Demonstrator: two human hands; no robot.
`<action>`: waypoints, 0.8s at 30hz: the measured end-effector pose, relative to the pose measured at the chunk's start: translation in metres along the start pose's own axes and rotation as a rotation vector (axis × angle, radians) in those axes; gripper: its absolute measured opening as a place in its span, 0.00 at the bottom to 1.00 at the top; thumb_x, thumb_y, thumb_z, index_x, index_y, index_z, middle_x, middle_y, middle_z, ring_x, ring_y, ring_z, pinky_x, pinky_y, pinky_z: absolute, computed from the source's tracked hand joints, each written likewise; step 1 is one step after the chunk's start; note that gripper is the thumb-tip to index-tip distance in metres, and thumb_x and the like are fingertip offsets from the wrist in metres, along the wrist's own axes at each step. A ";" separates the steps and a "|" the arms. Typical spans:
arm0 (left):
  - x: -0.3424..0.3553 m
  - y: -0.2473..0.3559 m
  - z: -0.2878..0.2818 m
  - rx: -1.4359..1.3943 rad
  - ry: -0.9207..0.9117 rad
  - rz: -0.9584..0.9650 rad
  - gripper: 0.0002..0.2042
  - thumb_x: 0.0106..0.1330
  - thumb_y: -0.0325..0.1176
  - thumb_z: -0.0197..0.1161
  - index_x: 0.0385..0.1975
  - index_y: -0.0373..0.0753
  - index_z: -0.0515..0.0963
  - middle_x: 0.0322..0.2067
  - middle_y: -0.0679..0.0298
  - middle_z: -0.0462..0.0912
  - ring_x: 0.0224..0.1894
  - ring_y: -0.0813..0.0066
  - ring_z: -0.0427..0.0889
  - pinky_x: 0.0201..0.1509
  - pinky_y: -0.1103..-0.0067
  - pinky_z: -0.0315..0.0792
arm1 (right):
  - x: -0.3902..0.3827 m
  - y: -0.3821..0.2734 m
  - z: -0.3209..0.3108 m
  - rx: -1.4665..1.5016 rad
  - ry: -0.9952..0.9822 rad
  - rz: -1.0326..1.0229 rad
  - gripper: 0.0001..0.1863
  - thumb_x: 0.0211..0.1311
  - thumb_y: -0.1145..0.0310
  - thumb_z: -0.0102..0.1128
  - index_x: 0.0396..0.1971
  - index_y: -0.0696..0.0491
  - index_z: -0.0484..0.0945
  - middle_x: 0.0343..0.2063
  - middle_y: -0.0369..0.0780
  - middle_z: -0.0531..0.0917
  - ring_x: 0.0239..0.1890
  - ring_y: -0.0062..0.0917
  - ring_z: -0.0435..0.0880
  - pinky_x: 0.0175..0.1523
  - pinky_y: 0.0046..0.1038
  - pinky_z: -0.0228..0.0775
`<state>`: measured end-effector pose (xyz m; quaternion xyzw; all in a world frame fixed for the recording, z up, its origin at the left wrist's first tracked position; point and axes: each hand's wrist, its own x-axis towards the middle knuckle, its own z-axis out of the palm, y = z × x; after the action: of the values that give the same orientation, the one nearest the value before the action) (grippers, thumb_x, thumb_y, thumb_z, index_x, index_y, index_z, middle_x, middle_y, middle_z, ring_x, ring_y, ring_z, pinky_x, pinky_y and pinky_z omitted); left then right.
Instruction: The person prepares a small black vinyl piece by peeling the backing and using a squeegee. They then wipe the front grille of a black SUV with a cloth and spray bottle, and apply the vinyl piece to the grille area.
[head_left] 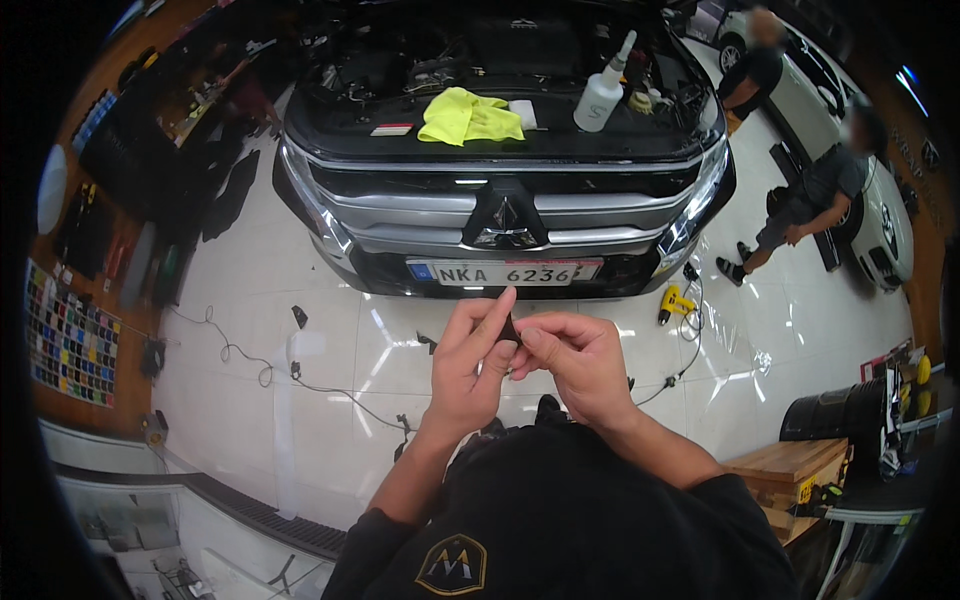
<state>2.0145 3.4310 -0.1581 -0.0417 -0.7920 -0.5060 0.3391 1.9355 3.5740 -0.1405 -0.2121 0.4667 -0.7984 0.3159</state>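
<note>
Both my hands meet in front of my chest, just below the license plate of a black car with its hood raised. Between them is a small dark brown or black piece, mostly covered by fingers; its kind does not show. My left hand pinches it from the left, with the fingers pointing up and the thumb across. From the right, the thumb and forefinger of my right hand close on its edge. On the car's front ledge lie a yellow-green cloth and a white spray bottle.
A yellow heat gun rests on the glossy tiled floor at right, its cord trailing. Another cable runs across the floor at left. Two people stand at right near a white car. A wooden box sits at lower right.
</note>
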 end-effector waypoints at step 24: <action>-0.012 0.026 -0.015 -0.017 0.088 0.157 0.24 0.77 0.40 0.48 0.63 0.26 0.69 0.49 0.52 0.72 0.33 0.75 0.76 0.34 0.79 0.73 | -0.026 0.012 0.038 0.007 0.001 -0.151 0.11 0.66 0.75 0.62 0.45 0.63 0.83 0.32 0.42 0.85 0.32 0.21 0.81 0.39 0.22 0.75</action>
<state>2.0418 3.4348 -0.1410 -0.0842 -0.7663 -0.4859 0.4119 1.9815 3.5644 -0.1342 -0.2450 0.4468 -0.8217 0.2554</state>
